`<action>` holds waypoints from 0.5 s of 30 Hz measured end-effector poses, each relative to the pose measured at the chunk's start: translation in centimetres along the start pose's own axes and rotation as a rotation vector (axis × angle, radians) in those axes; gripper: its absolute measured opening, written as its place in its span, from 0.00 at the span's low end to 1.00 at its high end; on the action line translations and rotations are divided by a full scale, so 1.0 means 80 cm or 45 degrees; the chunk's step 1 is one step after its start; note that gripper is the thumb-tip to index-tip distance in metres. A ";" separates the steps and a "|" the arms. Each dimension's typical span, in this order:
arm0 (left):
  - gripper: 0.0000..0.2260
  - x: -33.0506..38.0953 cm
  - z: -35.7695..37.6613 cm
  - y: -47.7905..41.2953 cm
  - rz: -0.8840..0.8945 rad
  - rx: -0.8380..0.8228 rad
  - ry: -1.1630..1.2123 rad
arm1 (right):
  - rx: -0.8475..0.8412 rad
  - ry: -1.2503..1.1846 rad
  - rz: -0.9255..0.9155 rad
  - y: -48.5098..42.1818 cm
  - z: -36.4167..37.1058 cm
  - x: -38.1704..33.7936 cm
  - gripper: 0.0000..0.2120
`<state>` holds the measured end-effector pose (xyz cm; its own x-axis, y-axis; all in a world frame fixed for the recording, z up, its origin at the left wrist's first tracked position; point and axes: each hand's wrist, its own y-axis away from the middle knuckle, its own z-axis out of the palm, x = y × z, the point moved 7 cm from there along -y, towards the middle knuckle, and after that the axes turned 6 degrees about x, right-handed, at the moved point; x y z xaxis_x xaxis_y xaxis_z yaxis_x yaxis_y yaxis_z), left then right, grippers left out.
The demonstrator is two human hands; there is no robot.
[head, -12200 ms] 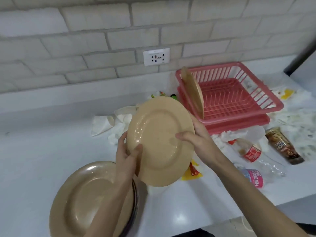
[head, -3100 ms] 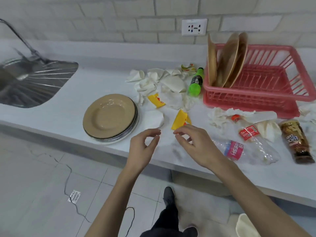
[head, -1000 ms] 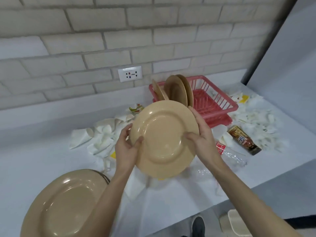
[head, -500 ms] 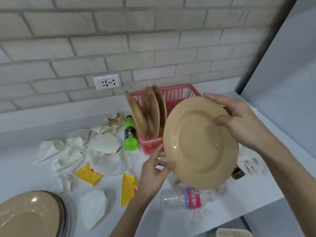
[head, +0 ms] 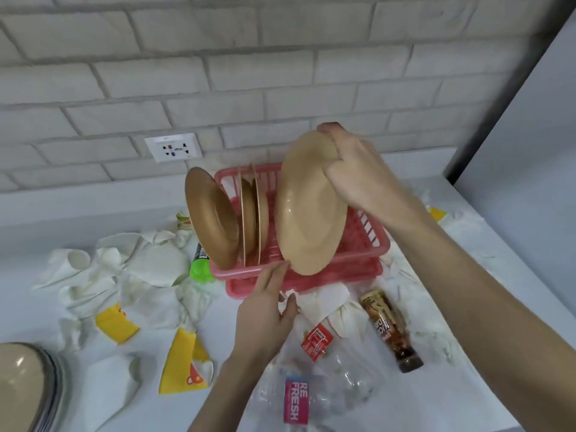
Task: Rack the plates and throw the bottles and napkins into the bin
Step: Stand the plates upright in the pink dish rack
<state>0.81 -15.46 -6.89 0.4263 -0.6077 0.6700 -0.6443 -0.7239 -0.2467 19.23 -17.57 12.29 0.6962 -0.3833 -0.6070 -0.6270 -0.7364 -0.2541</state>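
The right hand (head: 358, 179) grips a tan plate (head: 311, 219) by its top rim, fingers curled over the edge. The plate hangs on edge, tilted, its lower rim at the front of the pink dish rack (head: 375, 244). Below and to the left of that hand, the left hand (head: 265, 313) is flat and relaxed, fingers straight, grasping nothing. Its fingertips (head: 282, 269) touch, or all but touch, the plate's lower rim at the rack's front wall, seemingly to steady it.

The step in hand looks to be racking this plate. The next move would call for lowering it upright into a free slot just right of the three racked plates (head: 249, 213). These stand on edge to the left of the right hand, the leftmost leaning outward. The lower rim must clear the front wall and seat without knocking its neighbours.

Further left of the left hand, a green bottle (head: 199, 263) lies against the rack among crumpled napkins (head: 156, 263). Well beyond them, a stack of plates (head: 18, 385) waits at the frame's lower left edge. Beside the left forearm lie two crushed clear bottles (head: 318, 341), and right of them a brown bottle (head: 389, 332). With all this on the counter, much of the task seems left; no bin is in view.
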 end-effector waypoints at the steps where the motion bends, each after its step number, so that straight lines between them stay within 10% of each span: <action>1: 0.26 -0.004 0.000 0.000 -0.031 0.002 -0.014 | -0.023 0.019 -0.019 -0.007 0.011 -0.005 0.33; 15: 0.33 -0.009 0.016 -0.010 -0.321 0.164 0.397 | -0.199 0.068 -0.106 -0.055 0.102 -0.014 0.20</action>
<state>1.84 -14.86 -8.05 0.3353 -0.2928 0.8955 -0.4515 -0.8842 -0.1200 18.34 -9.35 7.96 0.7635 -0.3432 -0.5470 -0.5072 -0.8430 -0.1791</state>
